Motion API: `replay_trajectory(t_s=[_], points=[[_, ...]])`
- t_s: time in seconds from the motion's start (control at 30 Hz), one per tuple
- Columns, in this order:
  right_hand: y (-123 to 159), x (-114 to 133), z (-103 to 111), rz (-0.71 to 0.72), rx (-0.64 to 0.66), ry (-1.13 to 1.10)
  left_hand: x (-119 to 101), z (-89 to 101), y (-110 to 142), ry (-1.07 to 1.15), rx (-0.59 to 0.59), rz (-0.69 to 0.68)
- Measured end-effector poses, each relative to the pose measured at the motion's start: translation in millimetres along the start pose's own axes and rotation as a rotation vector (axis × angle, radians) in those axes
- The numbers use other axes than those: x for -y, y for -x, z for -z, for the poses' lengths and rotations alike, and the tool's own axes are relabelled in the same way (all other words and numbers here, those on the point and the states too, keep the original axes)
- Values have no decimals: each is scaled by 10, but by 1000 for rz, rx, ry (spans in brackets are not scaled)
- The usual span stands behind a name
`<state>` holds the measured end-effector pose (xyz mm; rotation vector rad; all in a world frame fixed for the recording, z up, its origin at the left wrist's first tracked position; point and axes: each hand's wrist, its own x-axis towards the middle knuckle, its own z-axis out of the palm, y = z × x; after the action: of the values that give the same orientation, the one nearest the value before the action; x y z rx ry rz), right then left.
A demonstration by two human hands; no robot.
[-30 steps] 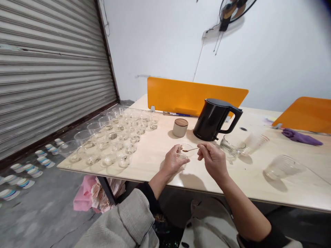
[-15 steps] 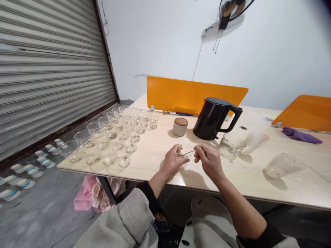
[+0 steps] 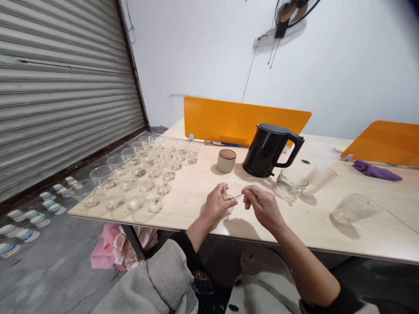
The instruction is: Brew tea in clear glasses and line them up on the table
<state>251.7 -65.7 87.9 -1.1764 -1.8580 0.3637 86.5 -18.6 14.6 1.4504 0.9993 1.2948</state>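
With the cups (image 3: 156, 203) left of the kettle (image 3: 269, 151) seemingly done and stacks (image 3: 355, 208) right of it apparently unused, the left hand (image 3: 215, 203) gripped a single cup (image 3: 232, 192), the right hand (image 3: 262, 204) a spoon (image 3: 239, 196).

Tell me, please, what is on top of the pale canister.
A brown, wood-look lid sits on the pale canister, covering its opening, so the inside cannot be seen.

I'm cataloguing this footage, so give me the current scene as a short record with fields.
Left hand: holding a clear cup
Right hand: pinching a thin utensil, its far end at the cup
Kettle: black, upright, lid shut
Canister: pale, brown lid on, left of the kettle
Cup group: many clear cups, left side of table
Cloth: purple, folded or bunched, far right
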Motion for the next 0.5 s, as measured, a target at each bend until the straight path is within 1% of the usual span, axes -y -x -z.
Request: replay_trajectory(t_s=[0.13, 0.3, 0.37, 0.5], points=[[-47, 96, 75, 3, 29, 55, 19, -2, -7, -12, -11, -4], [-100, 145, 45, -33, 51, -15, 22, -7, -6, -26, -19, 14], [-90, 119, 63, -31, 9, -23, 8, -6, -4, -13, -19, 19], [-34, 45, 214, -59, -168, -68, -11, 8, -12, -51, -20, -21]])
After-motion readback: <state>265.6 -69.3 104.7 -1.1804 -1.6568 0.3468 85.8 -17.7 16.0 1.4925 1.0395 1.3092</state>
